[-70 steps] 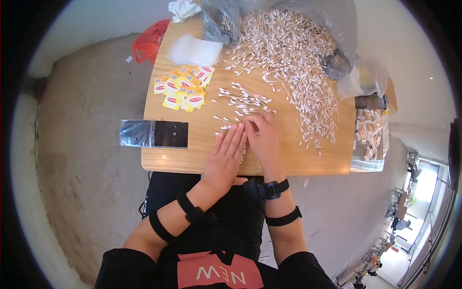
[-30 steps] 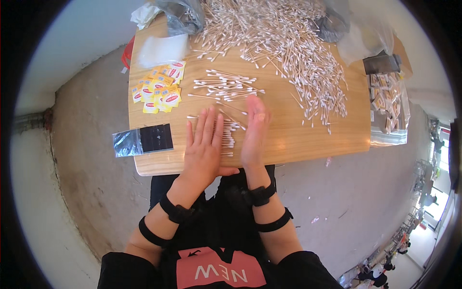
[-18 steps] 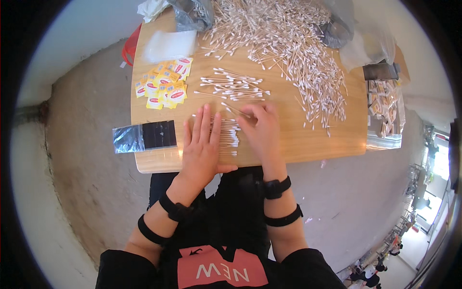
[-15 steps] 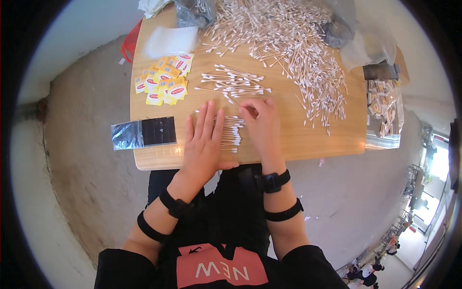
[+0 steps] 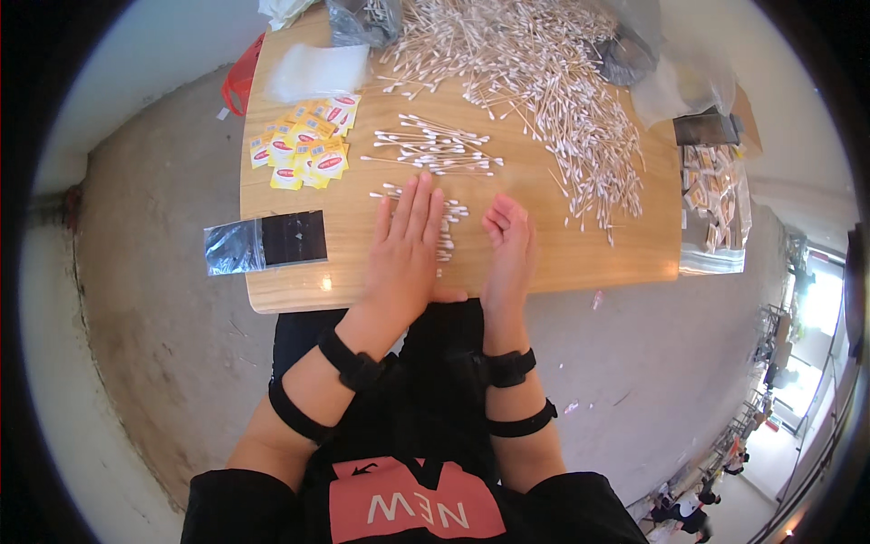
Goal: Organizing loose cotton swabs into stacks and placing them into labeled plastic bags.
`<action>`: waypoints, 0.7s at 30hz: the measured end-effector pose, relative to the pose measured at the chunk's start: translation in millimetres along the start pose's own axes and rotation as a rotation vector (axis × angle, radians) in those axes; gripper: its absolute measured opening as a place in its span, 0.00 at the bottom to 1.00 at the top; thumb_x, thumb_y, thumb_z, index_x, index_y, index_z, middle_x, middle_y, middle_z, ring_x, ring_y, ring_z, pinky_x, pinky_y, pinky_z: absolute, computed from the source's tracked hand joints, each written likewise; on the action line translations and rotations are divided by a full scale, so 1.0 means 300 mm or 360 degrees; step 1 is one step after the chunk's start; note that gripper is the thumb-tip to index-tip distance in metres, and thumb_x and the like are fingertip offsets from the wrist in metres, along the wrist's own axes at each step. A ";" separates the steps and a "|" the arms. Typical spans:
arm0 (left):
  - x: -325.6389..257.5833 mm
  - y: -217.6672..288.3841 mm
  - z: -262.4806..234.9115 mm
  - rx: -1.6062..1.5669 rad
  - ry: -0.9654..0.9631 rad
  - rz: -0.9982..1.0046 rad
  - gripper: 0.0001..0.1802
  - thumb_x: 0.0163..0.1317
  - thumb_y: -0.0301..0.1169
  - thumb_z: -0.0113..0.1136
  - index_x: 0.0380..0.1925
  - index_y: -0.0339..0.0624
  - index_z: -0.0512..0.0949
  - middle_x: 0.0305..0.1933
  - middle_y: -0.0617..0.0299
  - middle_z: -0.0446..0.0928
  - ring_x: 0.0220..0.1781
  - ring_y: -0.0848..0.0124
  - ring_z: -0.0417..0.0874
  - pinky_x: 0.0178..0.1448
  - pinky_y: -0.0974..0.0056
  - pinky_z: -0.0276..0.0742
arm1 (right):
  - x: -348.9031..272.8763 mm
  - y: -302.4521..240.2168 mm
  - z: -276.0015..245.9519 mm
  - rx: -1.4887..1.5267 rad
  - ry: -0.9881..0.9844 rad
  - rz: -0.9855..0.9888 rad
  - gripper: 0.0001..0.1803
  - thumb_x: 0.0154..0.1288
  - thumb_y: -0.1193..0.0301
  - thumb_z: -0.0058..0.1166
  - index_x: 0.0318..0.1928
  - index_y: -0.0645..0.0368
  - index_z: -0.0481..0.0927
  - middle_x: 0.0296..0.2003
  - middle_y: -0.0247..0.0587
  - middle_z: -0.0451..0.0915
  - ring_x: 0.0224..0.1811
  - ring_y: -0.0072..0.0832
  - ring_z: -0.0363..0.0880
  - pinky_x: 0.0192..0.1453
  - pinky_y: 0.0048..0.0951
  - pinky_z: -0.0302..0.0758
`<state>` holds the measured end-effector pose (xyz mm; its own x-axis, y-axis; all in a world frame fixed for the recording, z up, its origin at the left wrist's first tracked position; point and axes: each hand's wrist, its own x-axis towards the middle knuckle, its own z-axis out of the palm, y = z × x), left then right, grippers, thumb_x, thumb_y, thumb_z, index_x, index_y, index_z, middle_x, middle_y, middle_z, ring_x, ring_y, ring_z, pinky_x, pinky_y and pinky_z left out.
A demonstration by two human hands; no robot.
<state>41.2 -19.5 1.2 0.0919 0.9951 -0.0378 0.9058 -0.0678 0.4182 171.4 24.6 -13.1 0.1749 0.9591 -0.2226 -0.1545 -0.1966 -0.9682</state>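
My left hand [image 5: 403, 249] lies flat, fingers together and pointing away from me, on a row of cotton swabs [image 5: 453, 210] near the table's front edge. White tips stick out to the right of the hand; its palm and fingers hide the rest of the row. Just to the right, apart from the swabs, my right hand [image 5: 509, 240] is held with its fingers curled in, and no swab shows in it. Beyond the left fingertips lies a small loose group of swabs [image 5: 435, 147], roughly lengthwise from left to right.
A large heap of swabs [image 5: 535, 82] covers the table's [image 5: 580, 267] far right. Yellow-and-white printed cards [image 5: 304, 150], clear plastic sleeves [image 5: 317, 74] and a black-and-clear packet [image 5: 294, 238] lie left. Grey bags [image 5: 362, 20] stand behind; a clear bag of small brown pieces [image 5: 714, 195] is at right.
My left hand has slid right over the row of swabs. The right hand has drawn back from the swabs, to the right and nearer me, with its fingers curled.
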 end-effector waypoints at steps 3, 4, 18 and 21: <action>0.018 0.004 0.008 0.0023 0.0035 0.0003 0.76 0.24 0.63 0.75 0.70 0.29 0.50 0.77 0.45 0.47 0.79 0.54 0.47 0.78 0.47 0.40 | -0.027 0.011 0.003 0.0166 0.0040 -0.0014 0.23 0.77 0.60 0.38 0.54 0.70 0.72 0.51 0.46 0.74 0.54 0.31 0.72 0.62 0.32 0.70; 0.020 0.005 0.010 0.0032 0.0047 0.0008 0.76 0.25 0.64 0.73 0.70 0.29 0.50 0.77 0.45 0.47 0.79 0.54 0.46 0.78 0.47 0.40 | -0.033 0.016 0.005 0.0263 0.0053 -0.0025 0.23 0.77 0.60 0.38 0.55 0.70 0.71 0.53 0.47 0.72 0.55 0.31 0.72 0.63 0.32 0.69; -0.118 -0.024 -0.032 0.0190 -0.0137 0.0080 0.69 0.35 0.65 0.69 0.71 0.32 0.50 0.78 0.50 0.45 0.80 0.57 0.44 0.78 0.45 0.39 | -0.042 0.043 -0.018 0.0224 -0.0038 -0.0116 0.21 0.77 0.62 0.37 0.57 0.67 0.70 0.55 0.44 0.70 0.55 0.30 0.72 0.61 0.32 0.71; -0.134 -0.028 -0.035 0.0159 -0.0171 0.0111 0.69 0.35 0.63 0.70 0.71 0.31 0.50 0.78 0.48 0.45 0.79 0.55 0.44 0.77 0.44 0.39 | -0.039 0.044 -0.006 0.0194 -0.0027 -0.0122 0.22 0.78 0.61 0.36 0.57 0.67 0.70 0.56 0.45 0.69 0.55 0.30 0.71 0.62 0.32 0.71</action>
<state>25.7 -58.3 8.8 0.1949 0.9746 -0.1106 0.9318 -0.1488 0.3311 169.1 10.3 -23.5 0.1745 0.9738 -0.1457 -0.2583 -0.0975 -0.9611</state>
